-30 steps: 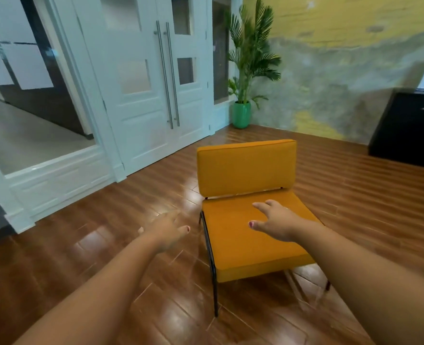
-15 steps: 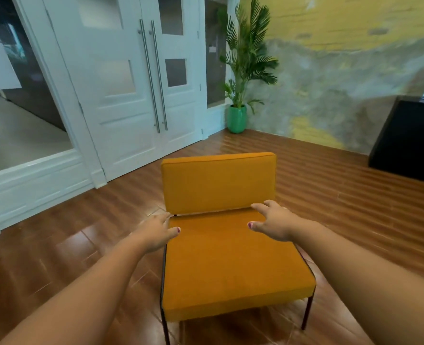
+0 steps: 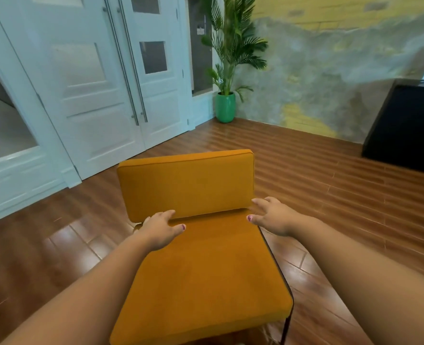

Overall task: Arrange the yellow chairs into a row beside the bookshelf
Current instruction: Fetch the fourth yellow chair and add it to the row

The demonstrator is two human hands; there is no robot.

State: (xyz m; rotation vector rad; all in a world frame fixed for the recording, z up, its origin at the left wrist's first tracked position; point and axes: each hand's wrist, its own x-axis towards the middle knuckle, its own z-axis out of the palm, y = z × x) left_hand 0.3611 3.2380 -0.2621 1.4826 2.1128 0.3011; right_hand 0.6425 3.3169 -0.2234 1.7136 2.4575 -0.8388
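Two bare forearms reach in from the bottom edge, one on each side of the yellow chair (image 3: 201,270), which stands directly in front of the person on the wooden floor (image 3: 330,195). The left hand (image 3: 160,230) lies at the seat's rear left corner, fingers straight and pointing at the lower edge of the backrest (image 3: 186,185). The right hand (image 3: 273,217) is spread wide just off the rear right corner. Neither hand has closed on anything, and whether the fingertips actually touch the cushion cannot be told.

The risk from here, as I judge it, is a poor hold. Soft upholstery offers little to clamp, so fingers taking only the cushion could slip and let the chair tip or drop. Dragging it instead could scrape the thin legs across the glossy boards. An uneven lift, one side first, would swing it sideways.

Mustard fabric covers the chair, with a deep flat seat and a low rectangular backrest piped along its top. A slim dark metal frame (image 3: 275,265) shows down the seat's right side. It looks light enough for one person, though awkwardly wide.

Beyond it stand white double doors (image 3: 94,83) on the left, a palm in a green pot (image 3: 225,107) in the corner, and a black cabinet (image 3: 405,130) at the right. No bookshelf or second chair is plainly in view.
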